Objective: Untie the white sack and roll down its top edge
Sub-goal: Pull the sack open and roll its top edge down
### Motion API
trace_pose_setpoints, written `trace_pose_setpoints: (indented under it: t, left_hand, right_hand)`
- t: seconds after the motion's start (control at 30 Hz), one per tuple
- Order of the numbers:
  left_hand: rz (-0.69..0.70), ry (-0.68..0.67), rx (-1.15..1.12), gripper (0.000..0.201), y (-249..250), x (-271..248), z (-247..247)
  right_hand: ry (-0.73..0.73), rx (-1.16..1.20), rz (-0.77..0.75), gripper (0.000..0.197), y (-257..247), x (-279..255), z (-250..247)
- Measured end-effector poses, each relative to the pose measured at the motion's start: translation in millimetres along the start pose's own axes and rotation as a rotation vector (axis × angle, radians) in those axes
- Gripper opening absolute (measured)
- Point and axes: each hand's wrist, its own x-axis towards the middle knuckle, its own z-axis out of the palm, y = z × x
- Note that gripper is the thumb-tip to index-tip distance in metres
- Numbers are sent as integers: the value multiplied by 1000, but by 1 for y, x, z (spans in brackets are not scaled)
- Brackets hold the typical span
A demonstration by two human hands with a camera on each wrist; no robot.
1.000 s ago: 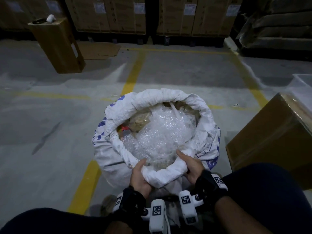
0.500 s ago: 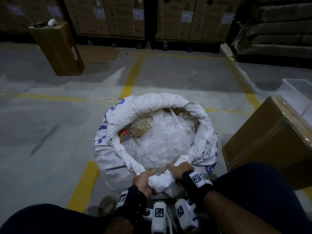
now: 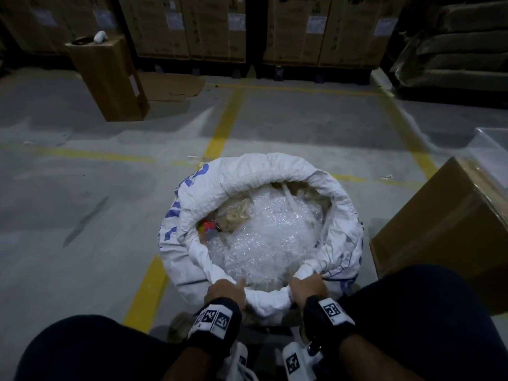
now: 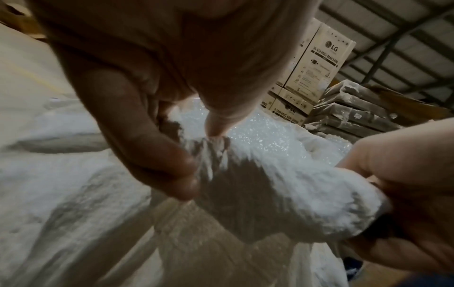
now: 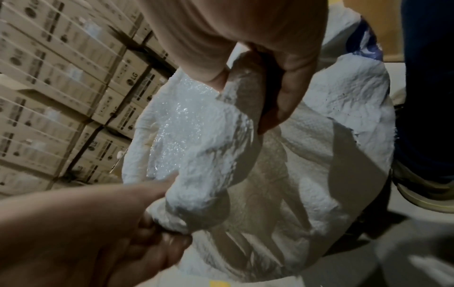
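Note:
The white sack (image 3: 192, 215) with blue print stands open on the floor between my knees, its top edge rolled into a thick cuff (image 3: 269, 299). Bubble wrap (image 3: 264, 232) and some tan packaging fill it. My left hand (image 3: 226, 292) grips the near cuff from the left, thumb inside the mouth and fingers curled under the roll (image 4: 307, 203). My right hand (image 3: 308, 287) grips the same cuff a little to the right, pinching the rolled fabric (image 5: 243, 93) between thumb and fingers. No tie is visible on the sack.
A brown cardboard box (image 3: 445, 232) sits close on the right, with a clear plastic bin (image 3: 494, 144) behind it. Another carton (image 3: 110, 78) stands far left. Stacked appliance boxes (image 3: 214, 26) line the back wall. Yellow lines (image 3: 222, 125) cross the concrete floor.
Both hands have turned over the near cuff and drawn it down and toward me, knuckles now up. The head view has tilted up slightly.

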Motion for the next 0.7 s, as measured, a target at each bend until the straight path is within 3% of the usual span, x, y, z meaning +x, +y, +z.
trace_pose_setpoints:
  t: [0.17,0.27,0.4,0.53,0.6,0.7]
  left_hand:
    - [23,6,-24,67,22,13,0]
    - [19,-48,-110,55,26,22,2]
    - [-103,-225,-627,37,24,26,3]
    - [-279,-290,-1364,37,16,27,8]
    - [-273,-370,-1601,39,17,28,7]
    - [-241,-402,-1821,26,28,24,-3]
  right_hand:
    - [59,8,-84,28,6,-5,2]
    - [65,39,-93,26,7,-7,-1]
    - [17,294,12,34,8,0,-6]
    - [-114,936,252,26,7,13,-10]
    - [-208,1117,278,38,1,17,-11]
    - [-364,1338,236,37,-8,13,-20]
